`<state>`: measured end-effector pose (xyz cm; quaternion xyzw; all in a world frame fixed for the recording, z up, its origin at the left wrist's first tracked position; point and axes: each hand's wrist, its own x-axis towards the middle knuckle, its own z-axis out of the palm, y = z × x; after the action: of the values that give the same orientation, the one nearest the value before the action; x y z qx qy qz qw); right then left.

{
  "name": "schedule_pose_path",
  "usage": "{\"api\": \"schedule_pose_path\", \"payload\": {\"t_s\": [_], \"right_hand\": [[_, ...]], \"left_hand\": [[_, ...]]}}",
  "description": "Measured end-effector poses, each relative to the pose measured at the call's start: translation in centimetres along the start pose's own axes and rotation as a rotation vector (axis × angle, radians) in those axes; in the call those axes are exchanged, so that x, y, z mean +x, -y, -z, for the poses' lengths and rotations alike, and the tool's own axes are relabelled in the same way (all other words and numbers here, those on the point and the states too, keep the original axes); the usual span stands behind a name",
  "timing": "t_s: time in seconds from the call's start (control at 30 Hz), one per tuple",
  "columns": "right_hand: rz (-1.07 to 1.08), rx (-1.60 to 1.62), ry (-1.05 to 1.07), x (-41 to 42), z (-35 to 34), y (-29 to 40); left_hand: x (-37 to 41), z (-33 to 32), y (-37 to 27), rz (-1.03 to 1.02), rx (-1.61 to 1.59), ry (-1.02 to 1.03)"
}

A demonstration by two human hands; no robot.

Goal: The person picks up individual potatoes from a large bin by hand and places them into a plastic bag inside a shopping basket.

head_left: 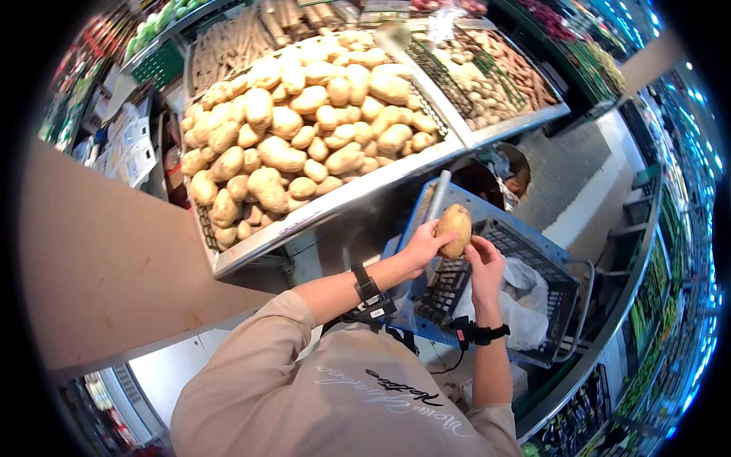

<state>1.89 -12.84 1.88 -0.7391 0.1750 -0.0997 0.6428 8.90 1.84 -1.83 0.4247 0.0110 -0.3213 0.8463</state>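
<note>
A large potato is held up in my left hand, its thumb lying across the front of the skin. At the potato's lower right edge are the bent fingertips of my right hand; whether they grip it is not clear. Below both hands, a black plastic crate rests on a blue flatbed cart. Inside the crate lies a whitish plastic bag, partly hidden by my right forearm. A large heap of potatoes fills the metal-edged display bin ahead of me on the left.
The bin's metal rim runs between the heap and the cart. A brown board or counter stands at my left. Beyond are long roots, smaller tubers and carrots. Green vegetable shelves curve along the right.
</note>
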Motion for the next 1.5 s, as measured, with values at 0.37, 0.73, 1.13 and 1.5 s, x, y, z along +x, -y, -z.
{"api": "schedule_pose_path", "payload": {"t_s": [0.37,0.73,1.13,1.5], "right_hand": [[-0.166,0.011,-0.308,-0.8,1.9,-5.4],[-0.221,0.012,-0.346,-4.9,2.1,-6.8],[-0.318,-0.009,-0.410,-9.0,2.9,-8.7],[-0.195,-0.193,-0.391,-5.7,9.6,-7.5]], "left_hand": [[0.4,20.3,-13.3,-0.228,-0.329,-0.683],[7.8,27.9,-28.8,-0.525,-0.084,-0.660],[15.0,37.6,-20.6,-0.274,0.017,-0.986],[11.2,37.0,-20.7,-0.205,-0.037,-0.727]]}}
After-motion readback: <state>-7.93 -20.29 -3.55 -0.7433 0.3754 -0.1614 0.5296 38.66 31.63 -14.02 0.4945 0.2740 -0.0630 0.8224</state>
